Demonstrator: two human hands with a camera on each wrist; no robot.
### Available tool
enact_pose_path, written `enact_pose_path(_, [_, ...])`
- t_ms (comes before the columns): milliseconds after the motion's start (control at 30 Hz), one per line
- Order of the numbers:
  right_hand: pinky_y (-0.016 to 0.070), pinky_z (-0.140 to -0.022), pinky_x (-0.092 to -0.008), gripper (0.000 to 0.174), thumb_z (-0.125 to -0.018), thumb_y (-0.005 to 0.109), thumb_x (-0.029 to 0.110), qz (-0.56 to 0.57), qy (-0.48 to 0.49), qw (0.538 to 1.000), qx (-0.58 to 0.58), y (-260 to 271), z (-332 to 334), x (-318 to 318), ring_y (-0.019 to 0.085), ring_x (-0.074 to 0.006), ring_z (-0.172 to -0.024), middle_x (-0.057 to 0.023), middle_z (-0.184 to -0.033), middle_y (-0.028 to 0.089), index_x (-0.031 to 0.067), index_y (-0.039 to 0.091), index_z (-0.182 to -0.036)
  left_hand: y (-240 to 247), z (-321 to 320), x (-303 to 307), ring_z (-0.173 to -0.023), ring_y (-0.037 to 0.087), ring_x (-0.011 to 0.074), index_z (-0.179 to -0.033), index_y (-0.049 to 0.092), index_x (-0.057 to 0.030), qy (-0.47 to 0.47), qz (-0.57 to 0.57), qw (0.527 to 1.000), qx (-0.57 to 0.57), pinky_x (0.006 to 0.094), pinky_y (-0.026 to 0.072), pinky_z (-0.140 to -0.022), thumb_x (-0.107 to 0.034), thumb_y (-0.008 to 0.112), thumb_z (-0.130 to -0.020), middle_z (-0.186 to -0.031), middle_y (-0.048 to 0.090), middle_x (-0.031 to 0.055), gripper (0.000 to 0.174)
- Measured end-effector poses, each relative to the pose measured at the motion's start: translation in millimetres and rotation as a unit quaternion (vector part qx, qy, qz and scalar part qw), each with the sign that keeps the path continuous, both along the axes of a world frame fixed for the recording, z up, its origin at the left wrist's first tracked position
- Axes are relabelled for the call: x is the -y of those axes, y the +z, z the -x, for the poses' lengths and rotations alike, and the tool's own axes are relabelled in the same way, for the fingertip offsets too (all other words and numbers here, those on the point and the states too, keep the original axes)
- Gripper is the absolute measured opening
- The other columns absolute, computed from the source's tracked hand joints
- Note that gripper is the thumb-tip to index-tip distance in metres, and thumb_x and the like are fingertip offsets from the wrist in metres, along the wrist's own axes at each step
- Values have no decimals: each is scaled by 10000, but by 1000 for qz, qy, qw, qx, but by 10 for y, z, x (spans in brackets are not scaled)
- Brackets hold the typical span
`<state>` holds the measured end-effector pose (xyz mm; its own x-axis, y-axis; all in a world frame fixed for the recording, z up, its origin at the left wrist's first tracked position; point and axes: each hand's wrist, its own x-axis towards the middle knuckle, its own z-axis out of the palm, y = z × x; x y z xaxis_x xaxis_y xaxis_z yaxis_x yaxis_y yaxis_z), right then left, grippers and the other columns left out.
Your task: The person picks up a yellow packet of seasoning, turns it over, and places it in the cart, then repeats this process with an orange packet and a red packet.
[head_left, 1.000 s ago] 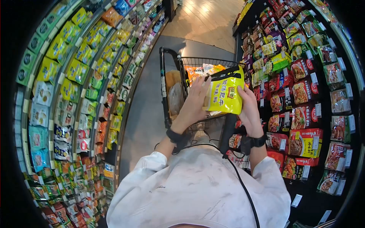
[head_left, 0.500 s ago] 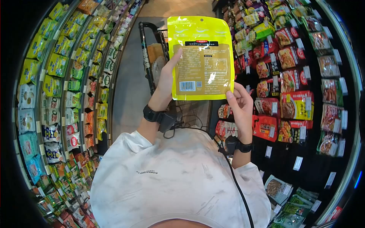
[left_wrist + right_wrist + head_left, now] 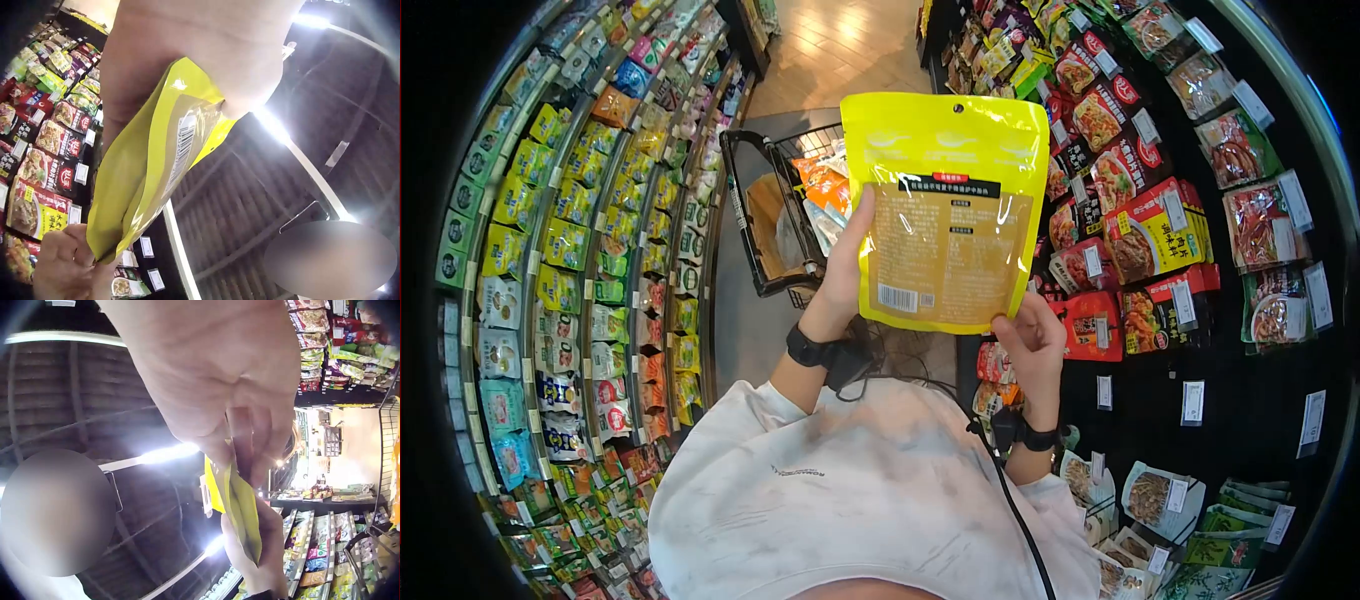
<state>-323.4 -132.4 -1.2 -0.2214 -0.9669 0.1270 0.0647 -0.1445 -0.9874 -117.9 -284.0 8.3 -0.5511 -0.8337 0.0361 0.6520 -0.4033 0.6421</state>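
A yellow seasoning pouch point(image 3: 950, 215) stands upright in front of the chest in the head view, its printed back with barcode and text panel facing the person. My left hand point(image 3: 842, 265) grips its left edge, thumb lying over the printed side. At the lower right corner, my right hand point(image 3: 1037, 345) pinches the pouch between thumb and curled fingers. Seen edge-on in the left wrist view, the pouch point(image 3: 134, 169) runs between both hands. The right wrist view shows the right hand point(image 3: 219, 375) on one end of it. The pouch's front is hidden.
A black shopping cart point(image 3: 745, 215) with orange packets point(image 3: 828, 190) inside stands ahead, partly behind the pouch. Shelves of bagged goods point(image 3: 565, 240) line the left. On the right, a dark rack carries red seasoning packs point(image 3: 1150, 235) and price tags point(image 3: 1193, 402). A cable point(image 3: 1005, 480) hangs across the shirt.
The pouch was turned from its front to its back and raised from over the cart toward the person. In the last half second it shifted lower in the head view; both hands kept hold.
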Motion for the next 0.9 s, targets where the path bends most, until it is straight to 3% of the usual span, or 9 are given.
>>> enact_pose_path(133, [472, -967, -303, 337, -919, 653, -51, 27, -2, 999, 29, -43, 186, -230, 623, -141, -1083, -94, -1168, 679, -54, 581, -1248, -4, 168, -197, -1229, 542, 138, -1455, 438, -74, -31, 59, 998, 18, 304, 439, -1038, -443, 367, -1082, -1373, 551, 53, 529])
enact_pose_path(400, [459, -982, -311, 374, -920, 658, -36, 41, -8, 998, 39, -136, 437, -512, 605, -146, -1116, -80, -1197, 656, -50, 572, -1284, 182, 482, -511, -1222, 550, 155, -1424, 470, -62, -25, 16, 998, 50, 305, 439, -1037, -472, 405, -1065, -1359, 570, 70, 549])
enact_pose_path(500, [440, -1029, -341, 465, -920, 675, 1, 74, -50, 996, -17, -143, 440, -492, 574, -178, -1198, -114, -1292, 610, -39, 518, -1355, 309, 557, -585, -1226, 549, 162, -1423, 470, -56, -43, -9, 997, 59, 321, 443, -1044, -494, 389, -1063, -1364, 567, 85, 573])
enact_pose_path(600, [389, -1099, -382, 625, -909, 703, 56, 63, -174, 973, -136, 20, 343, -399, 515, -217, -1296, -157, -1392, 542, -24, 407, -1453, 403, 625, -583, -1232, 547, 181, -1434, 455, -44, -75, 21, 993, 90, 338, 436, -1057, -532, 327, -1065, -1375, 551, 104, 625])
enact_pose_path(633, [331, -1150, -410, 838, -859, 786, 173, 55, -132, 988, -62, 96, 318, -395, 436, -251, -1375, -180, -1508, 420, 1, 298, -1519, 430, 693, -606, -1236, 545, 192, -1439, 448, -38, -75, 53, 989, 113, 345, 431, -1065, -547, 302, -1064, -1379, 543, 111, 648])
enact_pose_path(733, [298, -1167, -414, 1010, -795, 853, 266, 99, -59, 993, -17, 180, 93, -375, 389, -266, -1409, -168, -1569, 325, 20, 230, -1550, 467, 875, -795, -1231, 540, 262, -1478, 411, -36, -68, 215, 956, 185, 374, 403, -1083, -559, 210, -1067, -1390, 511, 164, 695])
enact_pose_path(767, [302, -1162, -410, 1095, -747, 888, 347, 50, -28, 998, -37, 97, 88, -417, 350, -273, -1433, -149, -1606, 243, 27, 219, -1552, 412, 912, -810, -1225, 541, 276, -1479, 417, -39, -74, 299, 930, 199, 381, 398, -1084, -553, 198, -1069, -1388, 507, 176, 693])
enact_pose_path(800, [335, -1139, -403, 913, -832, 826, 263, 42, -40, 995, -76, -169, 140, -479, 407, -269, -1399, -153, -1555, 352, 20, 286, -1527, 346, 963, -812, -1219, 542, 290, -1480, 422, -43, -76, 382, 898, 206, 387, 393, -1086, -548, 186, -1071, -1386, 503, 188, 691])
enact_pose_path(900, [389, -1106, -414, 642, -898, 691, 92, -7, -111, 981, 161, -61, 123, -696, 508, -287, -1316, -160, -1430, 509, 5, 397, -1463, 316, 954, -689, -1178, 545, 223, -1428, 491, -27, -87, 441, 861, 237, 341, 445, -1027, -283, 453, -1059, -1345, 519, 150, 451])
